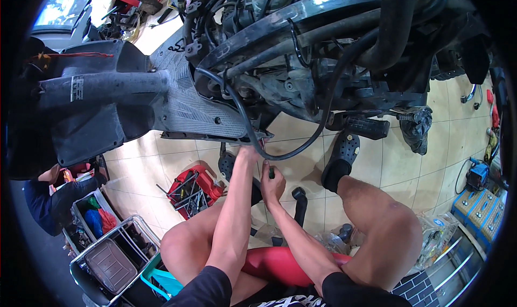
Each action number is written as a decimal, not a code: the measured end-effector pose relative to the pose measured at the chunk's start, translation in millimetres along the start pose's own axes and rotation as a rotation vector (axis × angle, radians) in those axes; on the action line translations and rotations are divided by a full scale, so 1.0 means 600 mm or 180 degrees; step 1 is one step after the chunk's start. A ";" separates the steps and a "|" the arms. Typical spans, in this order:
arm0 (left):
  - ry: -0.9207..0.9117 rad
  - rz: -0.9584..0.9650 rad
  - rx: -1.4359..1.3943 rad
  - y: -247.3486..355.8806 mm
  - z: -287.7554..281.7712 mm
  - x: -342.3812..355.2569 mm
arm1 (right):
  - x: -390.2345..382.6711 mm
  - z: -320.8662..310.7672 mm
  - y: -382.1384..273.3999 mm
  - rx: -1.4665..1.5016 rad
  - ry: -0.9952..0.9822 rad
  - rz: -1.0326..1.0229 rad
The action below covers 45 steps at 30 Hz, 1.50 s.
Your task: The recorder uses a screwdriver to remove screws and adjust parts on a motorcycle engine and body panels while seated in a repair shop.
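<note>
In front of me a partly stripped scooter (291, 86) shows its engine and frame tubes. Its grey ribbed floorboard (202, 110) reaches to the left. My left hand (249, 153) is up at the floorboard's near edge, and its fingers are mostly hidden there. Just right of it and lower, my right hand (274, 187) is closed around a dark greenish handle (271, 172); what the handle belongs to does not show. A black hose (285, 157) loops down from the scooter close above both hands.
A red toolbox (214, 184) full of metal tools lies on the tiled floor, left of my legs. Crates (116, 221) stand at lower left beside another person (46, 210). I sit on a red stool (277, 264). A blue device (477, 173) sits at far right.
</note>
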<state>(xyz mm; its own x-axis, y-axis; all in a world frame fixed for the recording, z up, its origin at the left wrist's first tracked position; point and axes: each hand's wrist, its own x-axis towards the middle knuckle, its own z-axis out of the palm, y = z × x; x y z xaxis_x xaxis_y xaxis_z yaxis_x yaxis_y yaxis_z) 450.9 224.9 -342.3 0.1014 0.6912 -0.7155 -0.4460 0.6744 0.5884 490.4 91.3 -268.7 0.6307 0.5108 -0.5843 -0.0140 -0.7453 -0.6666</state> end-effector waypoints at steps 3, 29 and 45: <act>-0.0246 -0.0301 -0.0149 -0.004 0.000 -0.006 | -0.001 0.003 -0.003 0.0131 -0.0327 0.0243; 0.0782 0.0050 -0.0603 -0.006 0.003 -0.010 | 0.040 -0.038 0.050 0.3344 -0.3278 0.2030; 0.0902 0.0618 0.0658 0.045 -0.011 -0.009 | 0.002 -0.028 0.034 0.1938 -0.1225 0.0651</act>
<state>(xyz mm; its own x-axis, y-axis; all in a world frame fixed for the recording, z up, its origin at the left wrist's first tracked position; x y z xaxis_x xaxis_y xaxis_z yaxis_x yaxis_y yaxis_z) 432.6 237.5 -325.1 -0.2293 0.7315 -0.6421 -0.2416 0.5963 0.7655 504.0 69.7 -275.1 0.2551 0.5847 -0.7701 -0.5994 -0.5294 -0.6004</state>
